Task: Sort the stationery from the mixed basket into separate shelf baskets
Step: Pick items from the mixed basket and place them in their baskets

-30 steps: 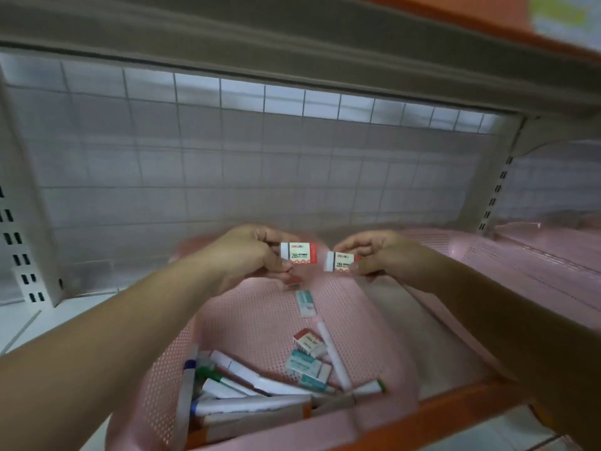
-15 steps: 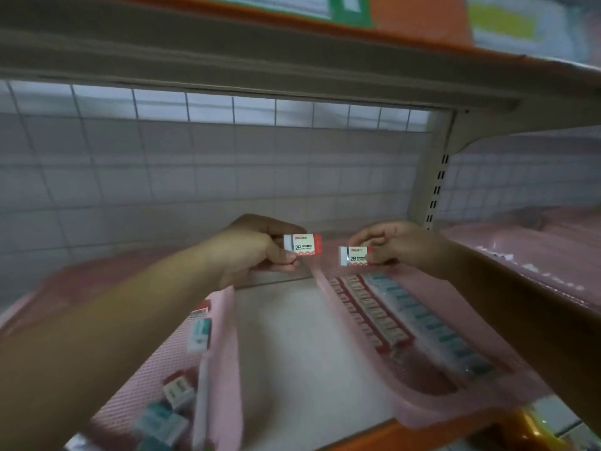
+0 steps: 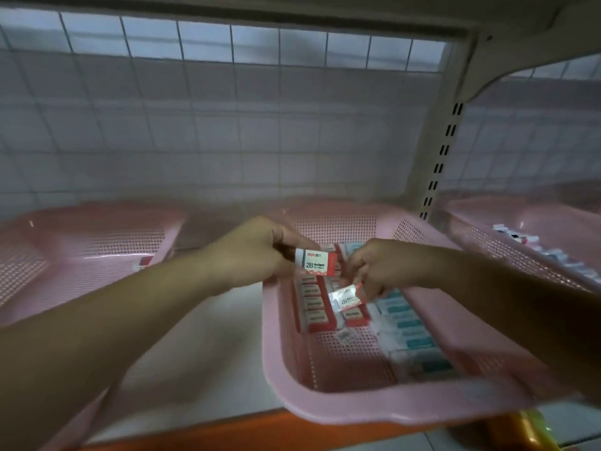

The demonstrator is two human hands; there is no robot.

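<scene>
The left hand (image 3: 253,255) pinches a red-sleeved eraser (image 3: 315,262) between thumb and fingertips, label side up, above the near-left wall of the middle basket (image 3: 325,405). The right hand (image 3: 383,266) pinches a second eraser (image 3: 346,299) of the same kind, tipped downward and hanging just over the red row (image 3: 313,315). Both hands are thus clamped on one eraser each, close together but not touching. The low, tilted hold of the right one suggests it is about to be laid into that row, while the left one waits higher, probably so the two go in one after the other. Inside the basket the red-sleeved erasers lie in neat lines, with a teal row (image 3: 406,323) beside them, so like sits with like. To the left, across a bare strip of shelf (image 3: 208,336), stands the left basket (image 3: 81,236), probably the mixed one, though little of its contents shows. Beyond the slotted upright (image 3: 439,164), the right basket (image 3: 487,245) holds other small packets, too blurred to name.
</scene>
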